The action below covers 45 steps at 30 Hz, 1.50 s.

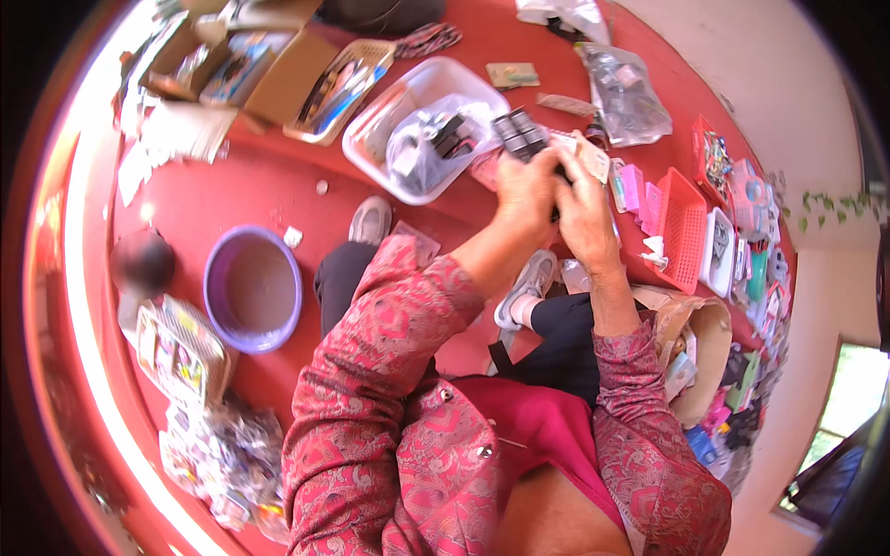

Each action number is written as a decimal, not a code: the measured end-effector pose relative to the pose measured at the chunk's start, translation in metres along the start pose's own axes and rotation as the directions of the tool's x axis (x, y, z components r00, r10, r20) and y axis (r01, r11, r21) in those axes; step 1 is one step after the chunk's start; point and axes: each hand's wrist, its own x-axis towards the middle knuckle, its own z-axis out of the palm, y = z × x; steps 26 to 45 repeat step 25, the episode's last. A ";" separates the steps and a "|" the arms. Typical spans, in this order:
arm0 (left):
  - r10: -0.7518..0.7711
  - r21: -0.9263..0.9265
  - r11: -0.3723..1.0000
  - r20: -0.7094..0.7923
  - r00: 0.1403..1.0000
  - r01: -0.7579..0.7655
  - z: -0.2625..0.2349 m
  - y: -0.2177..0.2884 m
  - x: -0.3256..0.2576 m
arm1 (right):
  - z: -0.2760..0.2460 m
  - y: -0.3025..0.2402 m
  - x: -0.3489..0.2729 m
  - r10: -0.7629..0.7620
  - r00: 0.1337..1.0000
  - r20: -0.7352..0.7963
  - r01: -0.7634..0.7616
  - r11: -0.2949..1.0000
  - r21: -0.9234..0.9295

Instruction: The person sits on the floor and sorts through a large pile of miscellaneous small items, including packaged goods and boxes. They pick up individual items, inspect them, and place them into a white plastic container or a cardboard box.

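Observation:
My left hand (527,196) and my right hand (586,208) meet in front of me, both closed. From between them juts a block of several small black rectangular pieces (520,133), tilted up to the left. The left fingers wrap its lower end. My right fingers press against the left hand, closing on a dark part that looks like the same block; much of it is hidden. Just left of the hands stands a clear plastic tub (422,190) with a clear plastic bag (419,159) and more black pieces in it.
A purple basin (252,347) of murky water sits at left, near a woven basket (171,357). Farther back are cardboard boxes (269,83) and a tan tray (373,60). To the right lie a red basket (681,227), pink boxes (640,191) and a clear bag (626,97).

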 end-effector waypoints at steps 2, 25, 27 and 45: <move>-0.237 -0.094 0.969 -0.082 0.968 0.229 0.004 0.019 -0.007 | -0.015 -0.003 0.004 0.125 0.990 0.067 -0.141 0.933 0.332; -0.551 0.268 0.826 0.568 0.611 0.495 -0.011 0.009 -0.022 | -0.038 0.042 0.014 0.081 0.928 0.363 -0.371 0.118 0.921; -0.551 0.268 0.826 0.568 0.611 0.495 -0.011 0.009 -0.022 | -0.038 0.042 0.014 0.081 0.928 0.363 -0.371 0.118 0.921; -0.551 0.268 0.826 0.568 0.611 0.495 -0.011 0.009 -0.022 | -0.038 0.042 0.014 0.081 0.928 0.363 -0.371 0.118 0.921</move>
